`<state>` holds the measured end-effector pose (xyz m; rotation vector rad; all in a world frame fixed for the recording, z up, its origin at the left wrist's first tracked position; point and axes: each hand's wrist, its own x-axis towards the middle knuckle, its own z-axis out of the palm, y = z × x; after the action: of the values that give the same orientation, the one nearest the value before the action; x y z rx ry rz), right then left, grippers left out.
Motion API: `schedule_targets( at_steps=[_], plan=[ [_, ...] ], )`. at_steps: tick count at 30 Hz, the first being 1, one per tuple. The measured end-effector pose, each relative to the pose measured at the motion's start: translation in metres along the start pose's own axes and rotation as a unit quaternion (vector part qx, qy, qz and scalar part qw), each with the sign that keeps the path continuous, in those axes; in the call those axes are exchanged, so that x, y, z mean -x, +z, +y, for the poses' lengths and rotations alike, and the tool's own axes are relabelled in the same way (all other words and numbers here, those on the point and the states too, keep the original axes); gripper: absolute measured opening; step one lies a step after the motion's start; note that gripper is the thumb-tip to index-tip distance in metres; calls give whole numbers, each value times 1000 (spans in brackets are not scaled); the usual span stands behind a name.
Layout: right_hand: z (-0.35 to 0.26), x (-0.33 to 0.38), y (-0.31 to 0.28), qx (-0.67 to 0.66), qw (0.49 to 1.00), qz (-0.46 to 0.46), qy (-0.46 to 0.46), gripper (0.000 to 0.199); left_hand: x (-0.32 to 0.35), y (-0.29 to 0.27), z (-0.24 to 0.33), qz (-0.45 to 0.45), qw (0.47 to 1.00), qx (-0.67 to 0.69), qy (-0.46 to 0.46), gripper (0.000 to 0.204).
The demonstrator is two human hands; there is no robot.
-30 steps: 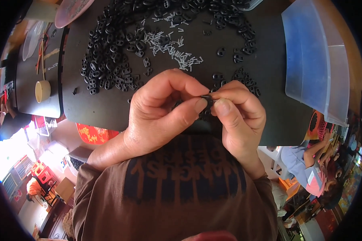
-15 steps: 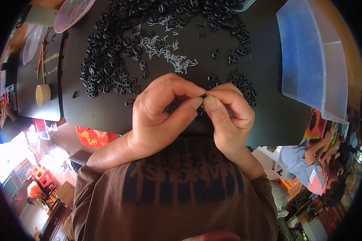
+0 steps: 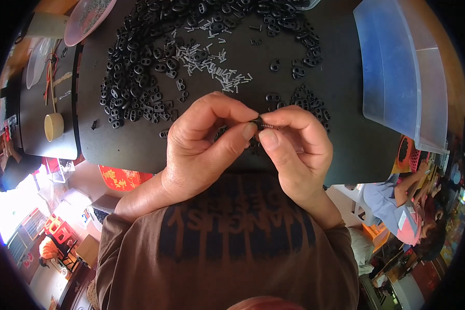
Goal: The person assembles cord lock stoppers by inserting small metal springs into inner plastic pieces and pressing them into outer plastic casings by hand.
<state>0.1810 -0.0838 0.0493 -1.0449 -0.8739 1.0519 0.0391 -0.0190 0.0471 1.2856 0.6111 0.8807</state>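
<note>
Just above the near table edge, my left hand (image 3: 199,142) pinches a small black plastic piece (image 3: 256,122) between thumb and index finger. A small metal coil spring (image 3: 267,126) sticks out of its right side, pinched by the thumb and index finger of my right hand (image 3: 302,155). Fingertips cover much of both parts. Beyond my hands lies a loose heap of silvery springs (image 3: 230,78). Black two-hole cord-lock pieces (image 3: 121,82) are piled at left and along the far side. Smaller black pieces (image 3: 307,98) cluster past my right hand.
A translucent blue bin (image 3: 387,67) stands at the table's right. At far left are a pink bowl (image 3: 70,28) holding springs and a cream cup (image 3: 54,127) with a long handle. A red patterned seat (image 3: 121,178) sits below the table edge. Another person (image 3: 385,199) is at right.
My hands have drawn slightly apart, the right one shifting a little to the right. The spring now shows between the fingertips, beside the black piece.
</note>
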Motion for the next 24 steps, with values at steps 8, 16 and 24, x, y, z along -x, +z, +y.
schedule_targets(
  at_steps=[8, 16, 24],
  plan=[
    [10, -2, 11, -130, 990, -14, 54, 8, 2, -5, 3, -8, 998, 54, -37, 14],
    [-11, -44, -13, 301, 948, -64, -86, 13, 9, -21, -5, 74, 984, 128, -99, 24],
    [-15, -101, -42, 638, 690, -258, -226, 19, 14, -34, 0, 85, 977, 165, -104, 21]
  ],
)
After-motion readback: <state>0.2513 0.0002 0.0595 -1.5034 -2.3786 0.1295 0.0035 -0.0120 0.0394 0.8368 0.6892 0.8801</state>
